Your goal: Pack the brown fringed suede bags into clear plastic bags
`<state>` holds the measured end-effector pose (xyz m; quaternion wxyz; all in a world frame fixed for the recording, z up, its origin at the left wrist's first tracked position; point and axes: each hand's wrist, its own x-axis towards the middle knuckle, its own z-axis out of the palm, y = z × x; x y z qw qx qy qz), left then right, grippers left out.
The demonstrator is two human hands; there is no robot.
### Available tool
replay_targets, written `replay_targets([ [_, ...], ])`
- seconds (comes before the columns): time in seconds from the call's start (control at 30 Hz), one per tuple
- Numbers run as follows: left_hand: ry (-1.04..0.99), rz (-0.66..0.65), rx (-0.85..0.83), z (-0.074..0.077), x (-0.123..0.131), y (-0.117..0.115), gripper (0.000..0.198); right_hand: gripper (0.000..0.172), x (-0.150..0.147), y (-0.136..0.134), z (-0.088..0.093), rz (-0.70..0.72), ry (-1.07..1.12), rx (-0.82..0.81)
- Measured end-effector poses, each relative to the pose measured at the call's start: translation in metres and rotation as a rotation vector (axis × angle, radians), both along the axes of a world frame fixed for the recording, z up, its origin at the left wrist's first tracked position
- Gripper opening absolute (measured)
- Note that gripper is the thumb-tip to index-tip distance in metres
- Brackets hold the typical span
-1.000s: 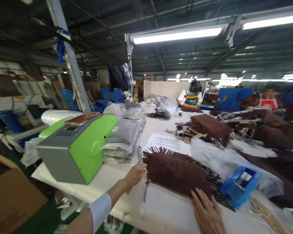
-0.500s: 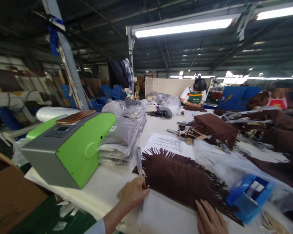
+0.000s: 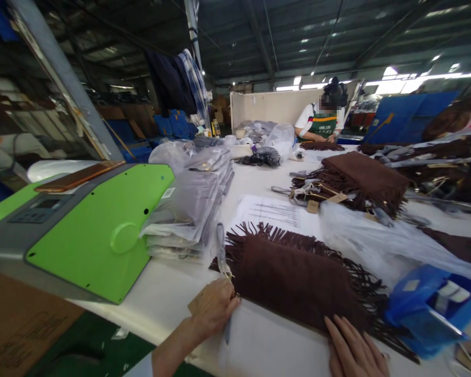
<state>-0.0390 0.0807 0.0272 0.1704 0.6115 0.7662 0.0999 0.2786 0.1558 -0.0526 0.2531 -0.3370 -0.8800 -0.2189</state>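
A dark brown fringed bag [image 3: 290,280] lies flat on the white table, its fringe spread along the far and right edges. My left hand [image 3: 215,302] is closed at the bag's near left corner, where a small bit of metal shows by the fingertips. What exactly is pinched there is partly hidden. A tan paper tag [image 3: 196,303] sticks out beside this hand, and a plastic-wrapped strap [image 3: 221,246] runs up from just beyond it. My right hand [image 3: 355,345] rests with fingers stretched out on the bag's near right edge.
A green and grey machine [image 3: 98,235] stands left, beside stacked plastic bags [image 3: 192,209]. Printed paper [image 3: 275,212] lies behind the bag. To the right are a blue holder [image 3: 435,309], clear plastic [image 3: 361,235] and another brown fringed piece [image 3: 365,175]. A co-worker [image 3: 322,118] works farther back.
The view has tilted down and come closer, so the machine sits larger and farther left. Both hands keep their places on the bag.
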Motion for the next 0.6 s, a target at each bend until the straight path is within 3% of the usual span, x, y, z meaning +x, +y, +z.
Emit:
replay_targets([
  [0.23,-0.098,0.009,0.041,-0.004,-0.008,0.003,0.017,0.059,-0.008,-0.006,0.012,0.008,0.064,0.011],
  [0.4,-0.181,-0.085,0.05,-0.002,-0.016,0.002,0.03,0.055,-0.009,-0.007,0.013,0.007,0.077,-0.023],
  [0.53,-0.225,-0.16,0.05,0.003,-0.019,-0.005,0.013,0.054,-0.01,-0.008,0.013,0.006,0.099,-0.018],
  [0.6,-0.227,-0.158,0.049,0.005,-0.018,-0.008,0.017,0.053,-0.011,-0.008,0.013,0.008,0.099,-0.011],
])
